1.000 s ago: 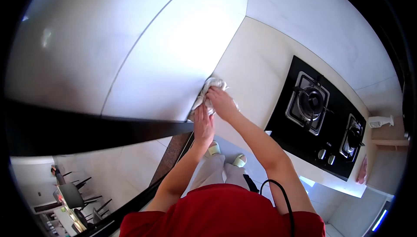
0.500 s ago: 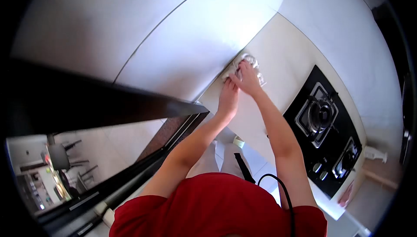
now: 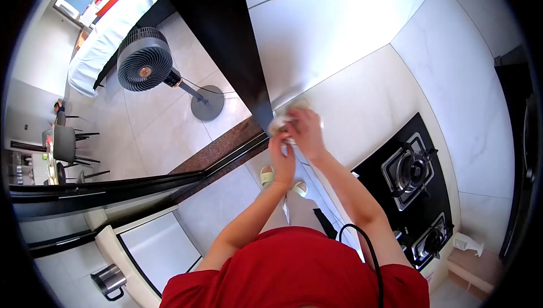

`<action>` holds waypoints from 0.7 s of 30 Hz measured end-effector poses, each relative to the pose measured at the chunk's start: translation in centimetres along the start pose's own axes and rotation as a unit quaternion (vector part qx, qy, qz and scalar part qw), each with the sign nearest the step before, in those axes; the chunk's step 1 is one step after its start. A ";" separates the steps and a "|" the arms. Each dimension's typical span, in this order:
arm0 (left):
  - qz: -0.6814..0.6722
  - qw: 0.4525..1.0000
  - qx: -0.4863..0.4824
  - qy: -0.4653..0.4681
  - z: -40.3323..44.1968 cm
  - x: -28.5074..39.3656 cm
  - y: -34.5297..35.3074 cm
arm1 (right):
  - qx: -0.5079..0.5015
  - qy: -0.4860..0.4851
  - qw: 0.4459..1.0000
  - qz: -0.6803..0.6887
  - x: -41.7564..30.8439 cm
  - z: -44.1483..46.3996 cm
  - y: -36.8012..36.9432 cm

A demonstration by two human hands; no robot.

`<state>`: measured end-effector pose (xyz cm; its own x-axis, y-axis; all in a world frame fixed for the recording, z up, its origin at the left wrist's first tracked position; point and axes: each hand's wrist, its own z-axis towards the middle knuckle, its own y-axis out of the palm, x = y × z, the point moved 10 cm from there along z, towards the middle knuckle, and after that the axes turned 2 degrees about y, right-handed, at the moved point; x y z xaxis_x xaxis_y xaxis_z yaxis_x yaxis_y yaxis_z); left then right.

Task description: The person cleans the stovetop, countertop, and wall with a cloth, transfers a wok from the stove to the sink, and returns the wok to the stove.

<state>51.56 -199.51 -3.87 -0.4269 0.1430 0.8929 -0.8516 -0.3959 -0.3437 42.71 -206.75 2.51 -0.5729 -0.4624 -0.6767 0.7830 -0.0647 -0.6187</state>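
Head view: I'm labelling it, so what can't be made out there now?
Cloth, head view: folds blurred, partly hidden by the right hand.
Left hand, head view: too blurred at the cloth to tell its grip.
Stove knobs, head view: partly hidden by the right arm.
White bottle, head view: too small to read any label.
Red shirt, head view: cut off by the bottom edge.

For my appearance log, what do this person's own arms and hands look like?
Both arms are bare below short red sleeves. The left hand and right hand are gloveless, though too blurred to rule out rings. A black cable loops beside the right arm.
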 end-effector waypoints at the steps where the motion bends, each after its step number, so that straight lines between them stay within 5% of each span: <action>1: -0.059 0.992 0.060 -0.089 -0.1 -3.1 -1.1 | -0.022 -0.054 0.997 -0.048 -2.0 0.8 1.6; 2: -0.060 0.993 0.057 -0.087 0.5 -4.4 -1.1 | -0.020 -0.052 0.997 -0.050 -1.5 0.9 3.3; 3: -0.305 0.924 0.045 -0.226 0.5 -8.4 0.8 | -0.060 -0.044 0.990 -0.124 -0.2 0.7 6.1; 4: -0.525 0.777 0.032 -0.346 0.0 -9.9 3.8 | -0.100 -0.039 0.975 -0.197 0.4 0.9 7.5; 8: -0.539 0.768 0.004 -0.346 -0.5 -10.3 6.0 | -0.111 -0.053 0.979 -0.165 1.3 -0.7 6.9; 10: -0.460 0.842 0.000 -0.281 -1.9 -9.3 5.7 | -0.091 -0.043 0.991 -0.085 1.5 -2.6 4.9; 14: -0.328 0.886 -0.032 -0.326 -7.3 -8.2 6.2 | -0.102 -0.007 0.993 -0.058 2.6 -6.8 1.1; 16: -0.091 0.963 -0.138 -0.211 -7.6 -5.9 6.2 | -0.070 0.015 0.996 -0.056 4.3 -8.3 -1.5; 17: -0.089 0.964 -0.138 -0.209 -6.8 -3.9 6.3 | -0.059 0.031 0.997 -0.050 5.3 -8.2 -3.0; 19: -0.054 0.970 -0.206 0.116 -2.9 8.1 7.4 | -0.049 0.108 0.993 -0.009 10.1 -7.4 -3.9; 20: -0.054 0.969 -0.208 0.118 -1.2 9.1 8.3 | 0.024 0.216 0.956 0.197 14.8 -6.9 -4.2; 21: 0.008 0.968 -0.194 0.156 0.7 10.1 9.1 | 0.057 0.221 0.958 0.175 16.4 -4.9 -4.9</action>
<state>39.66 -202.32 2.23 -0.4613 0.4306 0.7757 -0.8679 -0.0377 -0.4952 28.30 -209.69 -7.52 -0.2970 -0.0561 -0.9532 0.9529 -0.0823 -0.2920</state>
